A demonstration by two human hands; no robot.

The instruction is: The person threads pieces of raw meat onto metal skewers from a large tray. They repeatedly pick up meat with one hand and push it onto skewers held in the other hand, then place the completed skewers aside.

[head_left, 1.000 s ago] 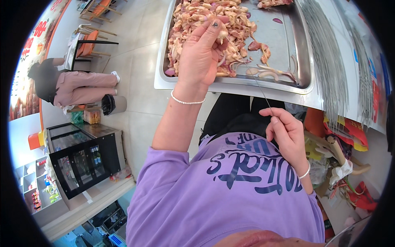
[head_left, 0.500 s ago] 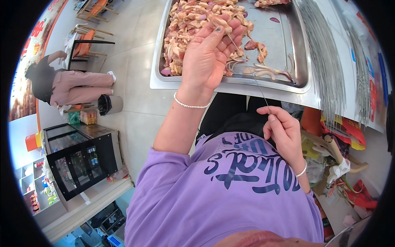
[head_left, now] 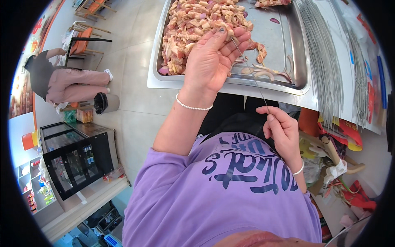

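Note:
Pinched in my left hand (head_left: 207, 68), palm up above the tray, is a small piece of raw meat (head_left: 230, 33). A thin metal skewer (head_left: 260, 91) runs from this meat down to my right hand (head_left: 283, 133). The fingers and thumb of that hand grip the skewer's lower end, in front of my purple shirt. Whether the tip has gone through the meat is hidden by the left fingers. Beneath the left hand, a large heap of cut raw meat (head_left: 181, 35) with bits of purple onion fills the left of the metal tray (head_left: 284, 37).
Onion strips (head_left: 267, 74) lie at the tray's near right. More meat (head_left: 271, 3) sits at its far edge. Many bare metal skewers (head_left: 325, 61) are bundled right of the tray. On the left are a bin (head_left: 108, 103), a person in pink trousers (head_left: 78, 84) and a black glass-fronted cabinet (head_left: 78, 162).
My left hand, with the meat, has shifted slightly right and toward me. My right hand stays nearly in place, holding the skewer.

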